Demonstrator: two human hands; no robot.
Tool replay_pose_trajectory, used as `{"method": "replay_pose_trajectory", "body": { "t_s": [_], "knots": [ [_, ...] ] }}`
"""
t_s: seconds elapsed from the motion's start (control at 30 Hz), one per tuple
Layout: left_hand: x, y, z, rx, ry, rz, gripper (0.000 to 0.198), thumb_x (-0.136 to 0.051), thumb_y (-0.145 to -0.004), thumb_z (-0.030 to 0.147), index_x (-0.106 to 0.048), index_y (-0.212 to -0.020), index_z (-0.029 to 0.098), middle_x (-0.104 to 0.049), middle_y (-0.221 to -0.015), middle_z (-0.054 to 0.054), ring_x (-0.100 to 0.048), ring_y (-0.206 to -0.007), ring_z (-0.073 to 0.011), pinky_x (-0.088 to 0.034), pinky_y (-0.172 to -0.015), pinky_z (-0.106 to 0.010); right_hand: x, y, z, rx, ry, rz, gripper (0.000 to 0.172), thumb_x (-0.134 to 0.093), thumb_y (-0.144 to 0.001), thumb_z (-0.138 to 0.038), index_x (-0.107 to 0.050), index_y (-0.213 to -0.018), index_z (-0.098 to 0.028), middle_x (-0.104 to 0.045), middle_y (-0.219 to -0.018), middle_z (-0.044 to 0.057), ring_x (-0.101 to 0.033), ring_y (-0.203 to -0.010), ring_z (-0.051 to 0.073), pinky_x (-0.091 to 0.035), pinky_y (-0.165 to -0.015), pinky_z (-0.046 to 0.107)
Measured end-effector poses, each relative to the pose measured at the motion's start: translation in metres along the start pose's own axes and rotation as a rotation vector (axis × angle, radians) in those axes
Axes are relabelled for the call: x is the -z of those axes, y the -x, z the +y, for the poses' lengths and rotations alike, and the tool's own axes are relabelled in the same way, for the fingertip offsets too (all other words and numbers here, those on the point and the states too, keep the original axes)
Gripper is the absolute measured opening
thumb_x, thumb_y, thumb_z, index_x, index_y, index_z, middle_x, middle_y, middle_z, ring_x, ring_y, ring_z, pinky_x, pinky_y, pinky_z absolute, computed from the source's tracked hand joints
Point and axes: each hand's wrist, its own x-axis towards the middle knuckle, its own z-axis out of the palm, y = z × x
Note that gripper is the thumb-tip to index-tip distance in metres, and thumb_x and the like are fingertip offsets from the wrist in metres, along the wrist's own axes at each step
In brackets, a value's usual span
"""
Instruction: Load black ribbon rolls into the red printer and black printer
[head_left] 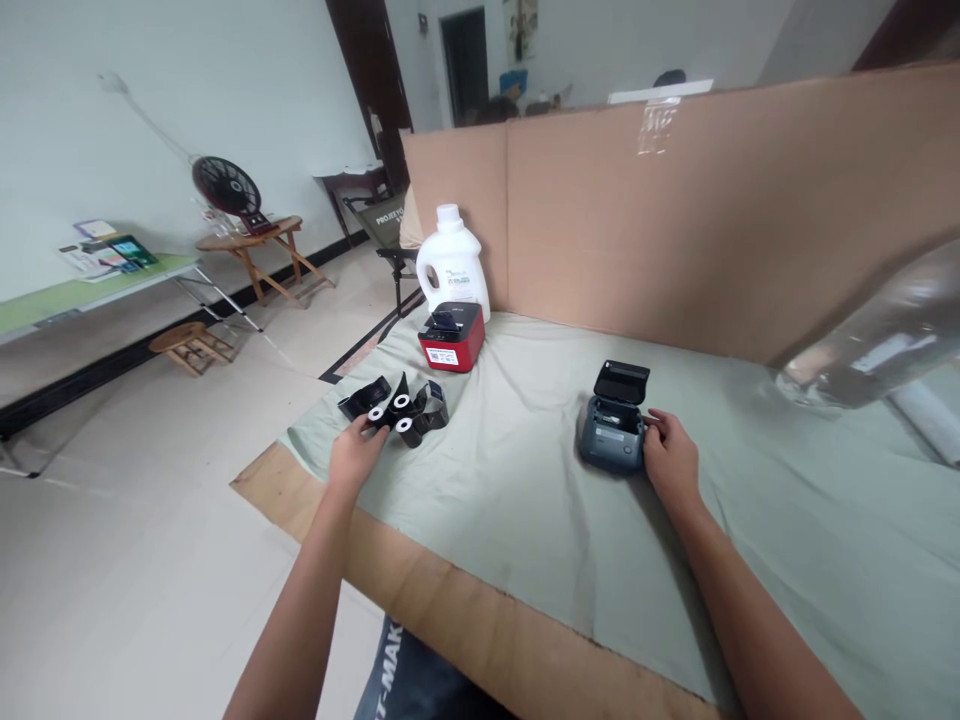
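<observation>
White lettering reading "PROJEEYO" crosses the back of a folding chair (384,218), far off to the left beyond the dark blue device (611,447), and "T-MAK" shows on dark fabric (420,682) nearer the wearer than that device and to its left. Print on the white label of the red box (461,350), and on the white jug (454,262) just behind it, is too small to read; both stand left of the device and farther back. The device sits upright with its lid raised, the right hand (673,457) at its right side, bent fingers touching the casing. Well to its left, the left hand (356,452) has its fingertips at the near edge of a cluster of black rolls (410,433) with white cores, loose strips curling among them. At this distance I cannot tell whether either hand is closed firmly or merely resting against what it touches. Under the device spreads a wrinkled pale green cloth (510,470), with bare wooden board (435,570) along the edge nearer the wearer. A cardboard panel (592,230) rises behind the device, and clear plastic packaging (870,345) lies to its right. Far left of it, a black fan (226,186) stands on a wooden table (281,228), close to a green-topped table (37,302).
</observation>
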Motion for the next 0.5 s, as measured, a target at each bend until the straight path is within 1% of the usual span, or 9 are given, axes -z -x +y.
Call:
{"method": "replay_pose_trajectory", "body": {
  "t_s": [0.07, 0.13, 0.2, 0.27, 0.3, 0.37, 0.43, 0.5],
  "knots": [
    [-0.001, 0.002, -0.001, 0.003, 0.005, 0.022, 0.039, -0.065, -0.080, 0.048, -0.072, -0.107, 0.021, -0.075, -0.087, -0.004, -0.069, -0.079, -0.0242, -0.048, -0.072, -0.031, 0.000, 0.000, 0.000, -0.005, -0.004, 0.002, 0.050, -0.042, -0.083, -0.032, -0.066, -0.123, -0.014, -0.077, -0.112, 0.018, -0.071, -0.105, 0.032, -0.052, -0.091, 0.046],
    [-0.001, 0.005, -0.002, 0.018, 0.034, 0.089, 0.044, -0.064, -0.079, 0.053, -0.072, -0.106, 0.020, -0.069, -0.077, -0.002, -0.065, -0.072, -0.0232, -0.047, -0.069, -0.031, 0.000, 0.000, 0.001, -0.006, -0.014, 0.003, 0.049, -0.043, -0.084, -0.032, -0.066, -0.123, -0.015, -0.077, -0.112, 0.017, -0.072, -0.105, 0.031, -0.053, -0.091, 0.045],
    [0.000, 0.004, -0.003, 0.018, 0.075, 0.176, 0.048, -0.063, -0.078, 0.055, -0.072, -0.109, 0.019, -0.068, -0.082, -0.003, -0.064, -0.076, -0.0231, -0.048, -0.073, -0.032, -0.001, 0.001, 0.001, -0.004, -0.023, 0.008, 0.047, -0.043, -0.084, -0.032, -0.066, -0.122, -0.015, -0.077, -0.111, 0.017, -0.072, -0.104, 0.030, -0.053, -0.091, 0.044],
    [0.002, 0.001, -0.003, 0.023, 0.125, 0.238, 0.047, -0.063, -0.076, 0.053, -0.072, -0.105, 0.018, -0.068, -0.091, -0.005, -0.064, -0.085, -0.0242, -0.050, -0.079, -0.033, -0.001, 0.001, 0.000, 0.000, -0.027, 0.012, 0.046, -0.043, -0.084, -0.031, -0.067, -0.120, -0.016, -0.078, -0.110, 0.016, -0.072, -0.104, 0.029, -0.053, -0.091, 0.043],
    [0.004, -0.002, -0.003, 0.027, 0.162, 0.242, 0.044, -0.063, -0.074, 0.052, -0.072, -0.101, 0.018, -0.068, -0.093, -0.006, -0.064, -0.089, -0.0247, -0.050, -0.082, -0.034, -0.001, 0.001, 0.000, 0.001, -0.027, 0.012, 0.045, -0.044, -0.084, -0.030, -0.067, -0.120, -0.016, -0.078, -0.110, 0.016, -0.072, -0.104, 0.028, -0.053, -0.091, 0.042],
    [0.009, -0.008, -0.002, 0.038, 0.282, 0.226, 0.038, -0.063, -0.072, 0.048, -0.070, -0.092, 0.017, -0.068, -0.090, -0.006, -0.064, -0.089, -0.0242, -0.050, -0.083, -0.033, -0.001, 0.001, 0.001, 0.007, -0.032, 0.012, 0.045, -0.044, -0.084, -0.030, -0.067, -0.120, -0.016, -0.078, -0.110, 0.016, -0.072, -0.104, 0.028, -0.053, -0.091, 0.042],
    [0.015, -0.010, 0.003, 0.037, 0.446, 0.210, 0.035, -0.063, -0.071, 0.046, -0.068, -0.090, 0.017, -0.066, -0.081, -0.004, -0.063, -0.081, -0.0214, -0.050, -0.076, -0.031, -0.001, 0.000, 0.002, 0.012, -0.035, 0.012, 0.044, -0.044, -0.084, -0.030, -0.067, -0.120, -0.016, -0.077, -0.109, 0.016, -0.072, -0.103, 0.028, -0.053, -0.091, 0.042],
    [0.022, -0.006, 0.015, -0.007, 0.589, 0.191, 0.036, -0.065, -0.073, 0.046, -0.067, -0.093, 0.016, -0.062, -0.072, -0.001, -0.059, -0.071, -0.0179, -0.048, -0.069, -0.028, -0.002, 0.000, 0.004, 0.011, -0.033, 0.015, 0.043, -0.045, -0.084, -0.030, -0.068, -0.118, -0.016, -0.077, -0.108, 0.016, -0.072, -0.102, 0.029, -0.052, -0.091, 0.043]
  ]
}}
